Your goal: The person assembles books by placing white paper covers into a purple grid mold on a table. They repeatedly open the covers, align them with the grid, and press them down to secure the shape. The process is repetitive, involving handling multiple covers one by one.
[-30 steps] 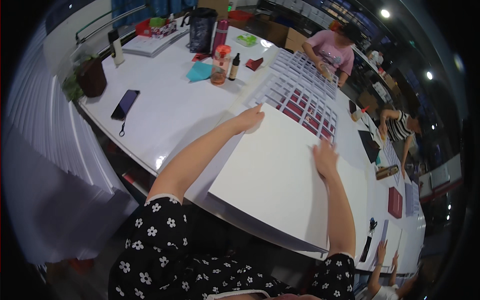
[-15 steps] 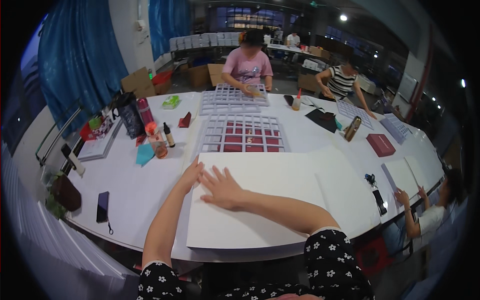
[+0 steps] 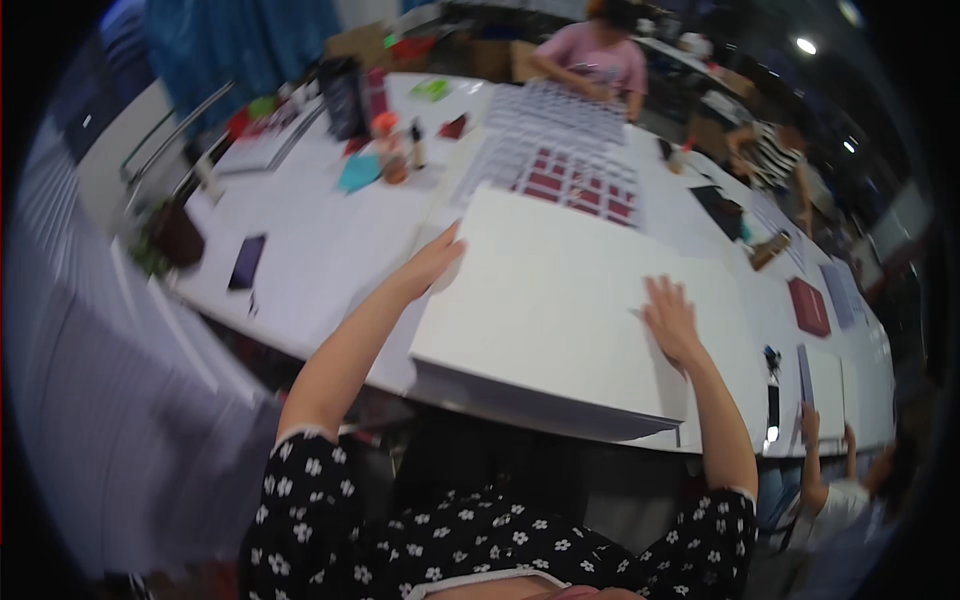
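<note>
A large, flat white slab (image 3: 550, 300), either a box or stacked board, lies in front of me with its thick side facing my body. Along its left edge rests my left hand (image 3: 437, 262), fingers stretched out and touching the rim. My right hand (image 3: 672, 320) is laid flat near the slab's right side, fingers spread. Just beyond the far edge is a pale grid tray (image 3: 632, 180) with dark red showing through its cells, blurred here.
On the left of the white table (image 3: 330, 230) are a phone (image 3: 247, 262), a teal piece (image 3: 358, 173), bottles and a potted plant (image 3: 170, 235). To the right sit a dark red box (image 3: 808, 306) and a tumbler (image 3: 770, 250). Other people work around the table.
My right hand has moved from beside the left hand across the slab to its right side. The left hand keeps to the left edge. The whole view has tilted and shifted.
</note>
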The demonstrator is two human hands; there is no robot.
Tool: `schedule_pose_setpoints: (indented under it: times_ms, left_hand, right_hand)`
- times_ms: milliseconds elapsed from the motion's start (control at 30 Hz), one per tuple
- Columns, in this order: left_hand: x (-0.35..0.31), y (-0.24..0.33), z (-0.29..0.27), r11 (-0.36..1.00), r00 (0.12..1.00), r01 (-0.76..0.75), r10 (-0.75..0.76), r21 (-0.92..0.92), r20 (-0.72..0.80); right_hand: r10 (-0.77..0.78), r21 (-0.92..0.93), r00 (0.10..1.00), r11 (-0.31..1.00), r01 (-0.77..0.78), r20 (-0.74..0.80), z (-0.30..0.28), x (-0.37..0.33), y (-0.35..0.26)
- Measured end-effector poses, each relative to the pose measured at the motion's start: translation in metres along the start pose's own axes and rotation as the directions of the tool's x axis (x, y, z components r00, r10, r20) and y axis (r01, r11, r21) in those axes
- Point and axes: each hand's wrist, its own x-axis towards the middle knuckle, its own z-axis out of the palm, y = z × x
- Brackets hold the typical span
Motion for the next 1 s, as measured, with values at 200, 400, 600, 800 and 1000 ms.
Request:
schedule_pose_setpoints:
  times_ms: [200,400,600,800,1000]
  left_hand:
    - [-0.003,-0.001,-0.002,0.997,0.991,0.05,-0.056,-0.054,-0.121]
    - [0.0,-0.009,-0.002,0.999,0.992,0.024,-0.028,-0.033,-0.124]
    - [0.0,-0.009,-0.008,0.988,0.985,0.035,-0.009,0.149,-0.17]
    - [-0.03,0.008,0.005,0.961,0.979,0.16,-0.183,-0.226,-0.084]
    - [-0.117,-0.02,0.003,0.86,0.939,0.237,-0.322,-0.451,-0.121]
  right_hand:
    - [-0.075,0.043,0.997,0.996,0.074,0.029,-0.004,-0.097,-0.02]
    - [-0.239,0.032,0.969,0.97,0.241,-0.057,-0.02,-0.169,-0.099]
    - [-0.373,0.098,0.884,0.905,0.413,-0.282,0.008,-0.165,-0.193]
    - [-0.549,0.522,0.752,0.548,0.654,-0.365,0.004,-0.176,-0.224]
    - [0.229,0.638,0.755,0.708,0.304,-0.614,-0.013,-0.182,-0.097]
